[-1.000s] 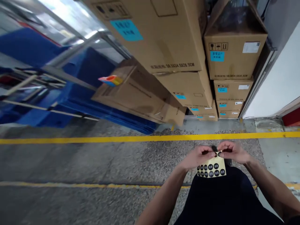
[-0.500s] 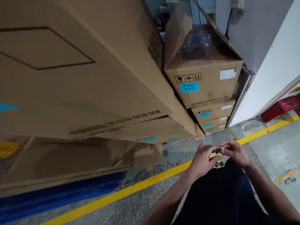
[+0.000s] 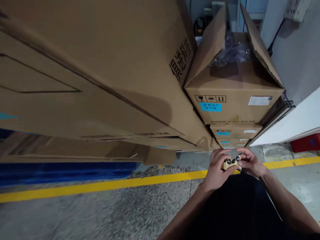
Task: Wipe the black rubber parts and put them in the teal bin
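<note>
A small yellowish sheet of round black stickers (image 3: 232, 163) is held between my two hands, low in the view and in front of my dark clothing. My left hand (image 3: 218, 169) grips its left side with the thumb across the lower edge. At the right edge, the thumb and fingers of my right hand (image 3: 252, 163) pinch the sheet near a black sticker. The sheet is bent, and white characters show on the stickers. Beyond my hands stands an open cardboard box (image 3: 232, 106) with a blue label, a white label and clear plastic inside.
Large stacked cartons (image 3: 120, 66) fill the left. A blue pallet (image 3: 67, 171) lies under them. More cartons (image 3: 236, 131) support the open box. A yellow floor line (image 3: 105, 185) crosses in front; a red box (image 3: 306, 142) sits at the right by the white wall (image 3: 287, 125).
My view has swung, so the open box appears larger and further right. The sticker sheet, flatter before, is now bent between my hands.
</note>
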{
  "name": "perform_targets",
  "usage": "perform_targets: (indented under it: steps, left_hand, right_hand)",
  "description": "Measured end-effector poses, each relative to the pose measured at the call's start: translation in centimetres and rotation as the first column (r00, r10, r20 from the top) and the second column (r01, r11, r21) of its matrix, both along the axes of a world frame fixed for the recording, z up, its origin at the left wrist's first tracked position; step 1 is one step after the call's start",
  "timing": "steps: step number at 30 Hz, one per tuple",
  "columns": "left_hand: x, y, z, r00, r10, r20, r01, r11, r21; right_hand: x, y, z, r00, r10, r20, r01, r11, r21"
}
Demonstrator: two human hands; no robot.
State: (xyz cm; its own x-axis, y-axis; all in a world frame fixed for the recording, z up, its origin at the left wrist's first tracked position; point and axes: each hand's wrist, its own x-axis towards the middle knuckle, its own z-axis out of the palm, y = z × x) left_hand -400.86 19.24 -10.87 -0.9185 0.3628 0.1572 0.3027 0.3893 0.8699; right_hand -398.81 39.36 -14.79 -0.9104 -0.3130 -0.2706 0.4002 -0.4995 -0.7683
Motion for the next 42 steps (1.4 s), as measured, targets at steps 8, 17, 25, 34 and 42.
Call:
perform_targets:
  steps: [8, 17, 25, 34, 42]
  left_hand:
    - [-1.4, 3.9, 0.3, 0.980, -0.197, -0.026, 0.192, 0.971, -0.143]
    - [-1.3, 4.6, 0.1, 0.945, -0.309, -0.106, 0.259, 0.906, -0.334]
    - [-1.4, 2.4, 0.8, 0.973, -0.206, -0.099, 0.174, 0.949, -0.263]
    - [-1.3, 0.4, 1.7, 0.963, -0.114, 0.243, 0.150, 0.979, -0.135]
    - [-1.9, -0.5, 0.6, 0.694, -0.170, 0.699, -0.028, 0.965, 0.262]
  right_hand:
    - [-2.5, 4.6, -1.0, 0.980, 0.160, -0.119, -0.152, 0.986, 0.072]
    - [-3.4, 7.2, 0.7, 0.900, 0.380, -0.211, -0.269, 0.868, 0.417]
    - [-2.9, 5.0, 0.9, 0.917, 0.383, -0.116, -0.290, 0.836, 0.465]
    - [-2.8, 3.5, 1.4, 0.907, 0.395, -0.143, -0.250, 0.782, 0.570]
    - [-2.5, 2.6, 1.4, 0.922, 0.353, -0.163, -0.250, 0.860, 0.445]
